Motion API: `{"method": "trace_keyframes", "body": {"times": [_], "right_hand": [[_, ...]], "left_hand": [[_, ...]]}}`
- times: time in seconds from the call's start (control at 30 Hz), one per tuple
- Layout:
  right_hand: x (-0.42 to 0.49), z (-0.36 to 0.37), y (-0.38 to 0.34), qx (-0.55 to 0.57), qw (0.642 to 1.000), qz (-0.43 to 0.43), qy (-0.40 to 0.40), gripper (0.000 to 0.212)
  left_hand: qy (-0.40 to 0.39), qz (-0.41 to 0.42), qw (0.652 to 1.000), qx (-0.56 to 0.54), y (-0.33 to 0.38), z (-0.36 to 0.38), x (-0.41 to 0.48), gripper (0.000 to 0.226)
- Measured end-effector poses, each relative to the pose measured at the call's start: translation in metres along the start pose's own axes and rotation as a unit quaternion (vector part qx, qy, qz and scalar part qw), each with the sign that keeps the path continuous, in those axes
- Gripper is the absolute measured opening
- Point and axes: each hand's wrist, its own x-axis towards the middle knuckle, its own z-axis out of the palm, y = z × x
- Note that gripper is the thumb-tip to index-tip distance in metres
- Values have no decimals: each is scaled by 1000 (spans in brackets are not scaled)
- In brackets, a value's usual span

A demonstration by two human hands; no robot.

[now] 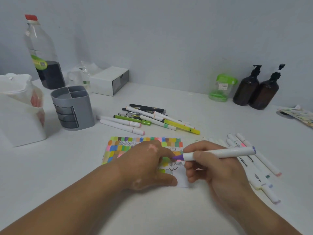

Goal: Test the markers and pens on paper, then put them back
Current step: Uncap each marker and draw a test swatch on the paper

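- The right hand (211, 168) is gripping a purple marker (218, 153), with thumb and fingers curled round the white barrel just behind its purple end.
- The marker is lying nearly level over the paper (118, 146), its purple end pointing at the left fingertips.
- The left hand (145, 165) is resting palm-down on the paper, fingers fairly straight and close together, thumb spread apart toward the person. The fingertips are meeting the marker's purple end; whether they are gripping it is not clear.
- The paper, crowded with colour patches and scribbles, is lying flat under both sets of fingers on a white table (152, 209).
- Just beyond the right knuckles, a row of white markers (259, 167) is lying loose on the table.
- Beyond the left fingers, a pile of pens and markers (152, 117) is sitting, and further left of it a grey organizer (74, 107) is standing upright.
- Well beyond all the fingers, a plain pale wall (169, 31) is closing off the table; along it are standing a large bottle (44, 53) with dark liquid, a white drawer box (109, 80), a green packet (221, 88) and two amber pump bottles (246, 89).
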Motion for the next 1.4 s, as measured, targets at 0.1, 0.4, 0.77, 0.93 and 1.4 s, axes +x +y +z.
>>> {"method": "trace_keyframes", "body": {"times": [0.1, 0.4, 0.77, 0.93, 1.4], "right_hand": [[-2, 4, 4, -147, 989, 14, 2, 18], [0, 4, 7, -249, 968, 28, 7, 12], [1, 5, 8, -283, 959, 30, 2, 9], [1, 4, 9, -283, 959, 31, 0, 7], [2, 3, 8, -280, 959, 34, 4, 5]], "left_hand": [[-10, -13, 1000, -3, -6, -4, -2, 63], [-17, -22, 1000, 2, -11, -5, -1, 70], [-16, -19, 1000, 6, -11, -5, -1, 71], [-13, -20, 1000, 4, -10, -5, -1, 70], [-12, -22, 1000, 6, -11, -5, -1, 71]]}}
